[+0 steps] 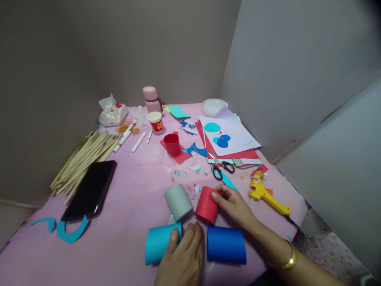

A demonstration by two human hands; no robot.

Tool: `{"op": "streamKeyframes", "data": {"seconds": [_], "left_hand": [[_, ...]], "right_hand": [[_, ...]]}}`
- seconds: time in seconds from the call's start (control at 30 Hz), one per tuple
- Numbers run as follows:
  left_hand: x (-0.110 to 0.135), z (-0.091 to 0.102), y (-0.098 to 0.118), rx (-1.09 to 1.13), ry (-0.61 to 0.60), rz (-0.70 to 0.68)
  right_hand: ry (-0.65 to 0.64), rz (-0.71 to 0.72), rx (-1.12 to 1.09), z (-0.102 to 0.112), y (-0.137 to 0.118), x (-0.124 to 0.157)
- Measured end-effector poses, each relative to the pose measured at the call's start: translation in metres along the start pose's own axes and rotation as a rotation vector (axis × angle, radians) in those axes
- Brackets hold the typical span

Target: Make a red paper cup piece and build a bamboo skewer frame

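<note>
Several paper tubes lie close together at the table's near middle, around a clear round disc partly hidden beneath them. My right hand [232,204] is closed on the upper right side of the red tube [206,206], thumb on its outside. My left hand [184,256] is at the right end of the light-blue tube [159,242], its thumb over the paper and its fingers beside the open end. A grey tube [178,202] is just beyond, and a dark-blue tube [226,245] rests below the red one; neither is touched. The left fingertips are partly hidden.
Scissors [218,165] lie by the paper sheets [238,135], with a yellow glue gun [266,194] and its cord at right. A phone [91,188] and wooden sticks [86,155] are at left. Farther back stand a small red tube [172,145], paper cup [155,122] and pink flask [152,99].
</note>
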State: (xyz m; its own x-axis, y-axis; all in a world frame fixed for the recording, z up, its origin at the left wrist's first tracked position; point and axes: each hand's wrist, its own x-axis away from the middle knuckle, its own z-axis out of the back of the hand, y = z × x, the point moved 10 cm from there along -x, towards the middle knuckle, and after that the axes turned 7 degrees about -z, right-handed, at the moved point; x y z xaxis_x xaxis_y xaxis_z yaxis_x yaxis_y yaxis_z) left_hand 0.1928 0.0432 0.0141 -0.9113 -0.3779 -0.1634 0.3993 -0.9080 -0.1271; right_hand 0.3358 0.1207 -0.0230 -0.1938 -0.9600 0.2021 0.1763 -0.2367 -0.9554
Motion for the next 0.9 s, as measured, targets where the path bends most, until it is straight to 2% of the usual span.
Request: {"op": "streamKeyframes", "data": {"seconds": [0.1,0.2,0.27,0.33,0.4,0.5,0.57,0.7,0.9], "left_hand": [[-0.001,0.011,-0.029,0.067,0.013,0.126],[0.02,0.03,-0.083,0.166,0.098,0.329],[0.044,0.042,-0.125,0.282,0.227,0.477],[0.069,0.032,-0.165,0.48,0.244,0.684],[0.079,0.006,-0.184,0.673,0.136,0.808],[0.068,-0.03,-0.179,0.883,-0.121,0.774],[0.053,-0.038,-0.17,0.942,-0.221,0.706],[0.032,-0.04,-0.159,0.976,-0.329,0.639],[0.025,-0.047,-0.148,1.056,-0.41,0.662]], "right_hand": [[0.068,0.01,-0.003,0.011,-0.005,0.01],[0.084,-0.044,-0.028,0.023,0.001,0.024],[0.021,-0.181,-0.11,0.024,0.016,0.031],[-0.065,-0.335,-0.187,0.02,0.031,0.037],[-0.127,-0.42,-0.197,0.017,0.036,0.039],[-0.201,-0.477,-0.137,0.011,0.034,0.036],[-0.269,-0.514,-0.073,0.004,0.034,0.032],[-0.385,-0.521,0.073,-0.015,0.033,0.021],[-0.409,-0.512,0.185,-0.033,0.033,0.013]]}}
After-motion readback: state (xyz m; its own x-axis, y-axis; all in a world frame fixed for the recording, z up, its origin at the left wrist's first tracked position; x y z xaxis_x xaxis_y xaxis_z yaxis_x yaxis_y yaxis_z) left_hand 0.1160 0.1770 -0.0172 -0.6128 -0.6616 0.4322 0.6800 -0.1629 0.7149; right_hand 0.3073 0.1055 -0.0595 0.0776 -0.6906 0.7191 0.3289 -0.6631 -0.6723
